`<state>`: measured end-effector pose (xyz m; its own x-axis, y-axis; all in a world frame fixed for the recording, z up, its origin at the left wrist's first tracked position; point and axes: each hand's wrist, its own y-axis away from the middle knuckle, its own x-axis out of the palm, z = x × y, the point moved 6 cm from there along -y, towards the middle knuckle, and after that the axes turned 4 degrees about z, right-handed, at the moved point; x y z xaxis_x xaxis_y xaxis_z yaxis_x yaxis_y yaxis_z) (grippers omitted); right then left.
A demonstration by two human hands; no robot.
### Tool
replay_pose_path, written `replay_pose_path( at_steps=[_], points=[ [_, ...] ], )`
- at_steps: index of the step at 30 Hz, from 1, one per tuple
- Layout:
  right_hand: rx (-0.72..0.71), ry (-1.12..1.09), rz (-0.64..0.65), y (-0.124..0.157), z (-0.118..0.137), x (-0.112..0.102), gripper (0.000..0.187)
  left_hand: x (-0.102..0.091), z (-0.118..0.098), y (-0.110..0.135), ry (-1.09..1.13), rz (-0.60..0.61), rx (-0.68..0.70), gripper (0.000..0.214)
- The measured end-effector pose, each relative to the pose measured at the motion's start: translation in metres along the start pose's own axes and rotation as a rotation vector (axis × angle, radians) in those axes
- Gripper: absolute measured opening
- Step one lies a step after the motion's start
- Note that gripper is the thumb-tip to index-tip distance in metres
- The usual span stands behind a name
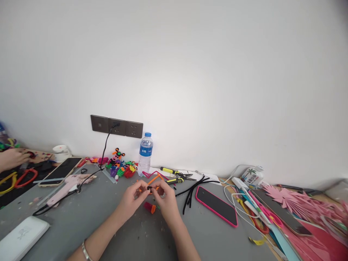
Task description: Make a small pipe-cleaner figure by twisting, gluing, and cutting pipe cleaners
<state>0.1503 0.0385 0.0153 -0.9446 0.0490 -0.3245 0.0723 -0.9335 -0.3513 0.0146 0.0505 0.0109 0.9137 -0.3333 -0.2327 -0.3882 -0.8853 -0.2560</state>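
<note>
My left hand (133, 198) and my right hand (165, 198) meet over the grey table (89, 217), fingertips pinched together on a small piece of black and orange pipe cleaner (150, 188). Under the hands lies a short red and orange fuzzy piece (149, 207). Orange and pink bent pipe cleaners (153, 177) lie just behind the fingers. A silver bracelet (85, 251) circles my left wrist.
A water bottle (145, 153) stands by the wall sockets (116, 126). Pliers (176, 174), black pipe cleaners (190, 194), a pink-cased phone (216, 205), a pink glue gun (69, 185), finished figures (122, 166), pink paper pieces (299, 203). Another person's hand (12, 158) works at far left.
</note>
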Motion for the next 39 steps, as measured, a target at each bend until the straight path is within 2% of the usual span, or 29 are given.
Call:
replay_pose_path(
  at_steps=[4, 8, 13, 16, 20, 24, 27, 35, 39],
  points=[
    [0.077, -0.125, 0.027, -0.001, -0.002, 0.000, 0.010, -0.004, 0.004, 0.000, 0.090, -0.077, -0.096, 0.023],
    [0.122, -0.201, 0.076, 0.000, -0.007, 0.006, 0.013, -0.004, 0.010, -0.002, 0.110, -0.063, -0.175, 0.027],
    [0.086, -0.161, 0.043, -0.001, -0.005, 0.006, 0.007, -0.001, 0.012, -0.002, 0.147, -0.020, -0.221, 0.030],
    [0.076, -0.108, 0.047, 0.000, 0.000, 0.005, 0.010, 0.001, 0.013, -0.001, 0.195, -0.018, -0.246, 0.031],
    [0.092, -0.137, 0.087, 0.001, 0.003, 0.007, 0.018, 0.002, 0.013, 0.000, 0.234, 0.016, -0.251, 0.032],
    [0.165, -0.351, 0.200, 0.004, -0.003, 0.014, 0.025, 0.006, 0.013, 0.000, 0.280, 0.060, -0.264, 0.033],
    [0.219, -0.494, 0.244, 0.005, -0.007, 0.016, 0.029, 0.006, 0.012, 0.000, 0.292, 0.037, -0.258, 0.033],
    [0.277, -0.656, 0.338, 0.008, -0.005, 0.023, 0.032, 0.003, 0.006, 0.000, 0.303, -0.018, -0.216, 0.031],
    [0.256, -0.716, 0.306, 0.008, -0.006, 0.026, 0.031, 0.000, 0.006, 0.001, 0.313, -0.064, -0.213, 0.031]
  ],
)
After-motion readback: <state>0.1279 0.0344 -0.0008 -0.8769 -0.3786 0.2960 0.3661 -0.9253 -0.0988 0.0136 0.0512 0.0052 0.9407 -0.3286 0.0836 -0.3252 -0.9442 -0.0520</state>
